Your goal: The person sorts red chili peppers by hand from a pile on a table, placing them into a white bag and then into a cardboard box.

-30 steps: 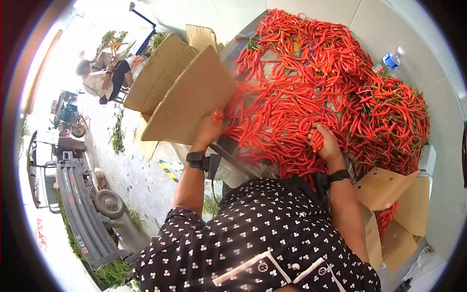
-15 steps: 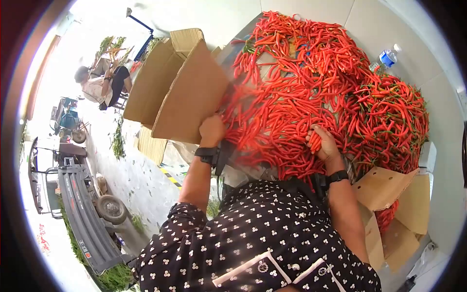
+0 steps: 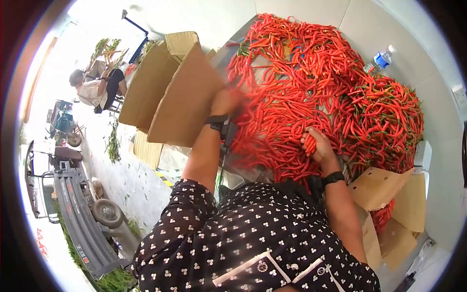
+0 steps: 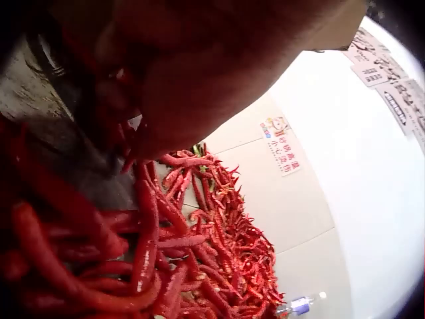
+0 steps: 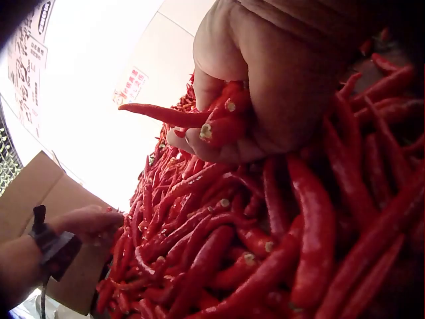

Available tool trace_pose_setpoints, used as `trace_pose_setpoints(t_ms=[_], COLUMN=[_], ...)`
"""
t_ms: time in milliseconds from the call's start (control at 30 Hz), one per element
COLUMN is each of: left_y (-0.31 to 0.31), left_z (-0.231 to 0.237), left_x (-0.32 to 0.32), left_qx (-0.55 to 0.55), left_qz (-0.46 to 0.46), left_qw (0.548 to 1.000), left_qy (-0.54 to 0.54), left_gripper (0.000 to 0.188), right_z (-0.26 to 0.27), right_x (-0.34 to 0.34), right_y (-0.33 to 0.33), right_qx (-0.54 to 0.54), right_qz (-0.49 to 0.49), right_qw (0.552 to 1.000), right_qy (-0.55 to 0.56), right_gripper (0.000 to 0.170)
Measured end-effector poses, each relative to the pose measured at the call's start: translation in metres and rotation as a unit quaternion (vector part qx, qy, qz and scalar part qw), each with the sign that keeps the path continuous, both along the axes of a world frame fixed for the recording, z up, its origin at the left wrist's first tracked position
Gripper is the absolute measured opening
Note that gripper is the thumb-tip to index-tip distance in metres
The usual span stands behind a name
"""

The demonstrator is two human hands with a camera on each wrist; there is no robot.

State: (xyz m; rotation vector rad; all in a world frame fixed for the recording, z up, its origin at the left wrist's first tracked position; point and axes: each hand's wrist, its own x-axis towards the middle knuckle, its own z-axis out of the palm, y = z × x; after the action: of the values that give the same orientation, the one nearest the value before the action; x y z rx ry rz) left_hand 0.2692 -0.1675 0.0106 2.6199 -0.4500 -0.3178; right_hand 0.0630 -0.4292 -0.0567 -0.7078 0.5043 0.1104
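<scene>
Clearly, on my feed, the person's R hand (image 3: 320, 147) is curled round a small bunch of slim, glossy red chillies (image 5: 222, 126). Its fingers grip them firmly, & in the R wrist view pale stem ends show, w/ one chilli poking out to the left. That hand sits right at the wide spread of loose red chillies (image 3: 287, 114) covering most of the grey surface (image 3: 237, 41).

L hand (image 3: 225, 102) is blurred in my head view, at the L edge of the spread & just beside a big brown cardboard box (image 3: 180, 92) w/ raised flaps. I can't tell if its fingers hold anything; the L wrist cam gives me a dark, partly hidden hand w/ chillies close under it.

Each wrist has a black strap (image 3: 334, 177). To the R of the R hand I see a taller heap of red chillies w/ green stems (image 3: 389, 117), & nr it a tan cardboard box w/ spread flaps (image 3: 382, 187), more red chillies inside. A clear plastic bottle w/ blue label (image 3: 382, 59) is by the pale tiled wall, nr the heap. Far L: a seated person in a pale top (image 3: 99, 90), plus a grey ribbed cart (image 3: 82, 209) w/ a dark wheel (image 3: 107, 212).
</scene>
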Motion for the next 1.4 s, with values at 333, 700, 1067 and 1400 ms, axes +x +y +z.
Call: trace_pose_setpoints(t_ms=[333,700,1067,1400], left_y=[-0.029,-0.095,-0.038,-0.051], left_z=[0.004,-0.019,-0.016,-0.012], left_x=[-0.032,-0.04,-0.036,-0.017], left_qx=[-0.285,0.061,-0.159,-0.194], left_qz=[0.039,-0.189,-0.158,-0.064], left_qw=[0.932,0.977,0.974,0.979], left_qy=[0.22,-0.081,-0.012,0.019], left_gripper=[0.023,0.017,0.02,0.021], right_z=[0.002,0.0,0.006,0.004], right_x=[-0.001,0.0,0.0,0.0], right_y=[0.001,0.001,0.003,0.002], right_qx=[-0.013,-0.03,-0.029,0.01], right_qz=[-0.001,-0.007,-0.008,0.005], right_qw=[1.0,0.999,0.999,1.0], right_qy=[0.019,0.018,0.017,-0.004], right_gripper=[0.017,0.016,0.016,0.016])
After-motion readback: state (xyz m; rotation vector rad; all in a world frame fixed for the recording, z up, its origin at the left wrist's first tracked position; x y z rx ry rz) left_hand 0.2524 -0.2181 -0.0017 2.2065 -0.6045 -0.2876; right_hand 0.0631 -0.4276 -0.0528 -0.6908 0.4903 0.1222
